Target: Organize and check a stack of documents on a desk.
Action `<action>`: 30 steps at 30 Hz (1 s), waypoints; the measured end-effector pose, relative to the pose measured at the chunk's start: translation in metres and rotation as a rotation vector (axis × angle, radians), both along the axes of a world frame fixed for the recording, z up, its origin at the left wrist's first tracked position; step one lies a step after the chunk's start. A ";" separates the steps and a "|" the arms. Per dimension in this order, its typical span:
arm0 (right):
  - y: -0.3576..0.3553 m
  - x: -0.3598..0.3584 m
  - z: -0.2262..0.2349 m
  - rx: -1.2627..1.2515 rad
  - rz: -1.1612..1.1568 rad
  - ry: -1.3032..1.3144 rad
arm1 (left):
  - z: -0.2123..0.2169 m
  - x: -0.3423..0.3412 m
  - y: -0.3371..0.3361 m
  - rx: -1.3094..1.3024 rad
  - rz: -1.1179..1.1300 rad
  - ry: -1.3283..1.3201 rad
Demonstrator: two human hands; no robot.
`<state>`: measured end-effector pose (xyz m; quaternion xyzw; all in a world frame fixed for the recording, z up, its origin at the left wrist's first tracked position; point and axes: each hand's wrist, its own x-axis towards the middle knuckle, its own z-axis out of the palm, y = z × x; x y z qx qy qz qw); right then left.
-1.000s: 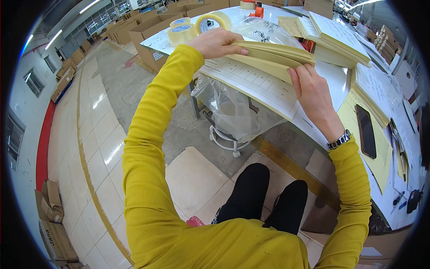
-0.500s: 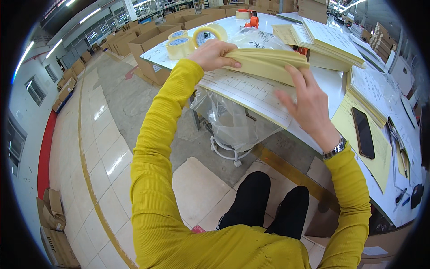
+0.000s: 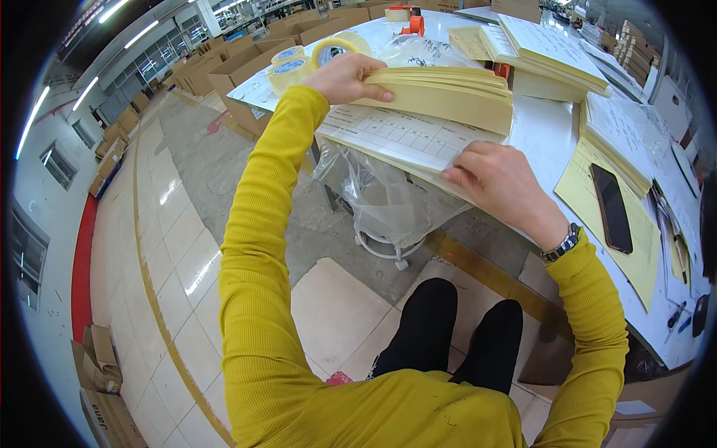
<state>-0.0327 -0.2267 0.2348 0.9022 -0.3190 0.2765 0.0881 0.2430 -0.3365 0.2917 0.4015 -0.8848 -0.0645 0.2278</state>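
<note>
My left hand (image 3: 345, 81) grips the left end of a thick wad of pale yellow paper sheets (image 3: 448, 101), thumb on the near side. The wad is lifted and bent back, and its layered edges fan apart toward the right. Under it, printed form sheets (image 3: 399, 138) with a grid lie along the table's near edge. Down at the right end of these forms is my right hand (image 3: 504, 179), its fingers curled and the thumb pressed toward them at the paper's edge. The fingertips partly hide what they pinch.
Clear tape rolls (image 3: 291, 69) stand beyond my left hand, and a red tape dispenser (image 3: 414, 27) farther back. Paper stacks (image 3: 553, 56) and a phone (image 3: 611, 205) lie to the right. A plastic bag (image 3: 388, 205) hangs below the table edge over a wheeled stand.
My right hand has left the yellow wad and moved down to the edge of the printed forms. The wad's right end has fanned out; my left hand still holds it.
</note>
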 end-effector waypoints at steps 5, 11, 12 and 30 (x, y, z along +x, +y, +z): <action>0.000 0.007 0.008 -0.045 -0.084 -0.070 | 0.000 0.003 -0.003 0.016 -0.015 -0.029; -0.002 0.005 0.021 0.093 -0.220 -0.149 | 0.007 -0.003 0.001 0.042 -0.018 -0.062; -0.001 0.005 0.022 0.156 -0.251 -0.125 | 0.008 -0.003 0.000 0.053 0.003 -0.095; -0.021 0.002 0.018 0.058 -0.344 -0.271 | 0.016 -0.011 0.003 0.115 0.040 -0.134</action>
